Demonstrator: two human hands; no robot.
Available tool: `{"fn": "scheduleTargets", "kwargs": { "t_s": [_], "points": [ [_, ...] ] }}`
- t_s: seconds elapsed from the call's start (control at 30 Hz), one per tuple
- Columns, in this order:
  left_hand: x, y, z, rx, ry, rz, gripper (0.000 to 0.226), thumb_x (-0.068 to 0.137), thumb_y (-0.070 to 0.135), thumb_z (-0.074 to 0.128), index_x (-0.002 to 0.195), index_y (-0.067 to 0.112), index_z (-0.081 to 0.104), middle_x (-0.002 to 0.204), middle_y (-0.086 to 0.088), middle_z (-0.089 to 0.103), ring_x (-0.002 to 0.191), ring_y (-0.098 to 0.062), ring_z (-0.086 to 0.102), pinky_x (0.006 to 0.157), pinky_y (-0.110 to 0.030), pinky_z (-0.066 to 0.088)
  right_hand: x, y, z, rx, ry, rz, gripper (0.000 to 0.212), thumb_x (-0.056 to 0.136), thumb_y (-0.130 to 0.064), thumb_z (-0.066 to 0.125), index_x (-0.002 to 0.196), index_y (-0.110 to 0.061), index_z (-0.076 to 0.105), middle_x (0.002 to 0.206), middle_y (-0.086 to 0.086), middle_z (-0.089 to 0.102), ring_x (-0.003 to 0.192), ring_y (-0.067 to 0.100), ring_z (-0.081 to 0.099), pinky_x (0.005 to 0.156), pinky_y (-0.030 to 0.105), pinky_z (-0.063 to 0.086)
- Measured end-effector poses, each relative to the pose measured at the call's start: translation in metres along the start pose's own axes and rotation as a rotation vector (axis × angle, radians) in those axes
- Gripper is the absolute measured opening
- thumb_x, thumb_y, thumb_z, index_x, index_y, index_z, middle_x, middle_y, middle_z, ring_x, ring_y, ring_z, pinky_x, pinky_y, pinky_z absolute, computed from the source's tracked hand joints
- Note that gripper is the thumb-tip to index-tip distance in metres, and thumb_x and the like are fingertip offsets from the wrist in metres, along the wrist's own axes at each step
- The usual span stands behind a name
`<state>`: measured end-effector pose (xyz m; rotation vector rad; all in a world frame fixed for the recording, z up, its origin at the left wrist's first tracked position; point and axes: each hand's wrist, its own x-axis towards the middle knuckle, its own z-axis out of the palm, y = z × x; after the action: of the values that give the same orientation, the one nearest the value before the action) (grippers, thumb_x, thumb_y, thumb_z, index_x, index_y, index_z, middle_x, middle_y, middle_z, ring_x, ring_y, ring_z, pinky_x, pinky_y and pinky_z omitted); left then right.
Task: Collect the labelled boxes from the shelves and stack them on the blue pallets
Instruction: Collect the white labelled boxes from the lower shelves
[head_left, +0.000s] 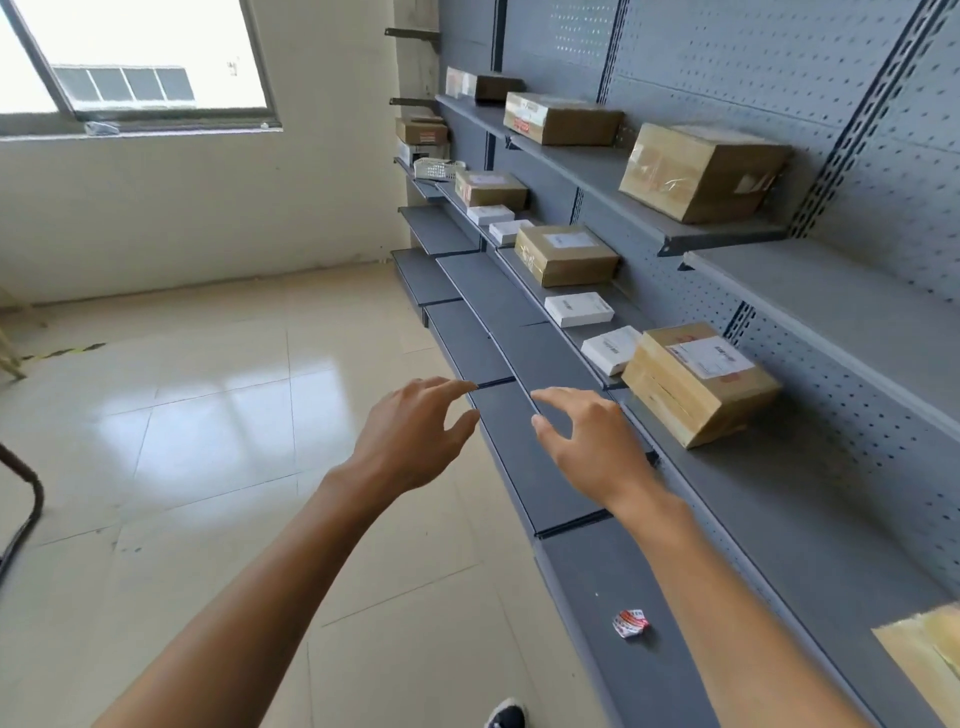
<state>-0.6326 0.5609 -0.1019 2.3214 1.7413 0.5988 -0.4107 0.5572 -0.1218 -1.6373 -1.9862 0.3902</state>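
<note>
From the head view I see both arms stretched out over the front edge of the grey shelves (524, 457). My left hand (410, 436) hangs above the floor (208, 415) just off the shelf's front edge, its grip apart, fingers loosely spread and holding nothing. My right hand (592, 441) hovers over the lower shelf board, grip likewise apart, thumb and fingers reaching forward, touching no box.

The nearest labelled box (698, 382) sits on the middle shelf near its back panel, just beyond my right hand, wrapped in tape with a white label on top. Two white boxes (608, 349) lie beside it along the same shelf, one touching its far side. A second brown box (566, 254) stands further along that shelf. On the top shelf a taped box (701, 171) rests near the shelf's end. Another box corner (924, 660) shows at the right edge. A crumpled sticker (630, 622) lies on the lower shelf near its front edge. No pallets are in view.
</note>
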Motion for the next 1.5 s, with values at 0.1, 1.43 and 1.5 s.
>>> {"fn": "scheduleTargets", "kwargs": {
  "t_s": [0.1,1.43,1.5],
  "points": [
    [0.059,-0.006,0.014,0.012,-0.018,0.014,0.041,0.101,0.044,0.051,0.140,0.033,0.056,0.140,0.011,0.060,0.131,-0.016,0.052,0.097,-0.036,0.044,0.050,0.031,0.003,0.017,0.028,0.035,0.036,0.098,-0.033,0.055,0.133,-0.026,0.061,0.135,-0.008,0.061,0.132,0.011,0.048,0.107,0.032,0.043],
    [0.592,-0.083,0.333,0.009,-0.571,0.533,0.062,0.101,0.050,0.048,0.157,0.033,0.027,0.168,-0.003,0.015,0.155,-0.031,0.002,0.117,-0.061,0.022,0.359,0.290,0.137,-0.256,0.107,0.948,0.056,0.091,-0.031,0.060,0.144,-0.024,0.044,0.154,0.003,0.037,0.138,0.030,0.033,0.100,0.049,0.044],
    [0.602,-0.081,0.347,0.045,-0.577,0.548,0.067,0.099,0.056,0.046,0.158,0.034,0.023,0.169,-0.004,0.008,0.155,-0.032,-0.005,0.118,-0.060,0.017,0.363,0.299,0.143,-0.279,0.135,0.989,0.055,0.092,-0.036,0.060,0.144,-0.025,0.043,0.157,0.006,0.032,0.140,0.031,0.030,0.102,0.051,0.042]
  ]
}}
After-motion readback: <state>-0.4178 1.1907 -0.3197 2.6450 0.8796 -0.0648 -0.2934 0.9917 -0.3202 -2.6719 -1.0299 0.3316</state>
